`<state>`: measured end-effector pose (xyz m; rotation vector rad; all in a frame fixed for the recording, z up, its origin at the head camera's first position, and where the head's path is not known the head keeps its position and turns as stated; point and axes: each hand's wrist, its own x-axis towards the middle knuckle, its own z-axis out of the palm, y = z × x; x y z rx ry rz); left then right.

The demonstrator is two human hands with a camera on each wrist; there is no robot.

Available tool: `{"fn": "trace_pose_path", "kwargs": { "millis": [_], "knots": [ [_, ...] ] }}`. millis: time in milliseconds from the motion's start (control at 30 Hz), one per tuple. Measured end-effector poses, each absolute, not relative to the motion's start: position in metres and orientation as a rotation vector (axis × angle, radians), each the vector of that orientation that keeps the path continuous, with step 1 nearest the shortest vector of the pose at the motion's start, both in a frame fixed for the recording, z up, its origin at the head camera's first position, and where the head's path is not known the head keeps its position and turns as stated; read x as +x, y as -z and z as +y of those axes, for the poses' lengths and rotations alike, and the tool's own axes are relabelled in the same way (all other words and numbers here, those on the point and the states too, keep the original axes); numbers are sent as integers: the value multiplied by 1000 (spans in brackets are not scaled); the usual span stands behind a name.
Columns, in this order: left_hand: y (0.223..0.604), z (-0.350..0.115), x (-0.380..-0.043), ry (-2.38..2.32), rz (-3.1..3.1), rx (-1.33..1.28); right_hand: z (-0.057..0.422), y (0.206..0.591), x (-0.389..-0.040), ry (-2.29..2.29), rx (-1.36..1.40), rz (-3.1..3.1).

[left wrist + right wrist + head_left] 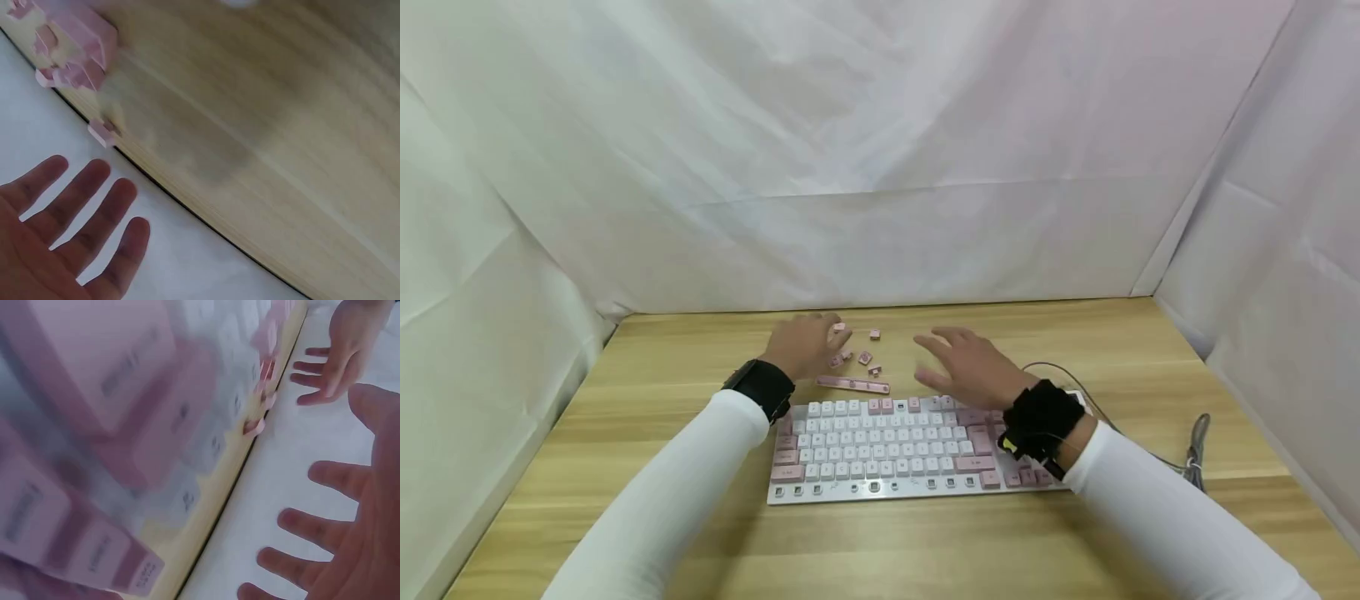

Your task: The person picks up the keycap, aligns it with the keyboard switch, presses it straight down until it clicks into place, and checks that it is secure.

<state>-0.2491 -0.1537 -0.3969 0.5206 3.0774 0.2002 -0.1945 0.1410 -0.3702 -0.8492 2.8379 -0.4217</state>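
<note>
A white and pink keyboard (880, 450) lies on the table, with bare switches showing along its front row. Behind it are several loose pink keycaps (865, 357) and a long pink spacebar (853, 384). My left hand (805, 343) hovers beside the loose keycaps, its fingers spread and nothing held. In the left wrist view, its fingers (100, 212) are apart, below a small pink keycap (102, 132). Over the keyboard's back right edge is my right hand (973, 367), fingers loosely extended; the right wrist view shows its fingers (319, 528) spread and holding nothing.
A grey cable (1197, 450) runs from the keyboard's back right and lies bundled on the right of the wooden table (880, 550). White cloth (880, 242) hangs behind the table and along both sides. Black bands (760, 390) circle both wrists.
</note>
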Motion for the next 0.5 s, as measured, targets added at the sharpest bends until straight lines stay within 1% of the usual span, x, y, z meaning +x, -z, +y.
{"fn": "trace_pose_path", "kwargs": {
  "millis": [167, 333, 500],
  "knots": [
    [394, -156, -239, -221, 3009, 493, 137, 368, -173, 383, -928, 2772],
    [392, -163, -238, -184, 2971, 448, 133, 369, -154, 313, -1046, 2741],
    [397, -166, -238, -161, 2944, 467, 130, 377, -140, 282, -1097, 2722]
  ]
}}
